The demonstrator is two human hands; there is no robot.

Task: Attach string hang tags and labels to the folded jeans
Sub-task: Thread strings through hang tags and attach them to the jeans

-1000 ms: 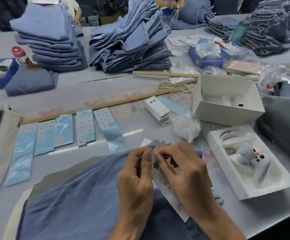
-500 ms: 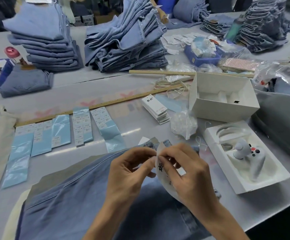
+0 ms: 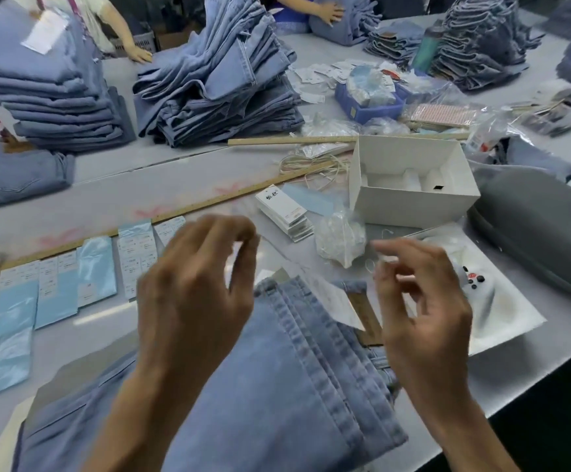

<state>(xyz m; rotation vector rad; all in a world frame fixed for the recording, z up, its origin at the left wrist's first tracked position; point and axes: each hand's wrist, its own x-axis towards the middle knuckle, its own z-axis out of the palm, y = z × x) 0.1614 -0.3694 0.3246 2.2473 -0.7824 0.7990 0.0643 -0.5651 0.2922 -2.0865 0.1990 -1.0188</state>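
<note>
Only black brush characters on the tag stack (image 3: pixel 282 207) show, unreadable; left hand (image 3: pixel 195 291) loosely curled, right hand (image 3: pixel 420 301) pinching thin string.

Head view, forward and down, close over table (image 3: pixel 161 172); single camera

A garment finishing workroom, a factory packing floor by the look of it. Stacks of folded jeans (image 3: pixel 56 93) and a looser heap (image 3: pixel 216 86) piled toward the far edge of a long grey table (image 3: pixel 113 202). More denim stacks (image 3: pixel 481 42) at the far right corner. Sheets of size labels (image 3: pixel 73 277) laid out in rows near the left edge, beside a long wooden ruler (image 3: pixel 188 212). A pile of white hang tags (image 3: pixel 282 209), loose string (image 3: pixel 314 165), a blue bin of tags (image 3: pixel 369 107). Other workers' hands (image 3: pixel 328 11) on jeans across the table.
</note>
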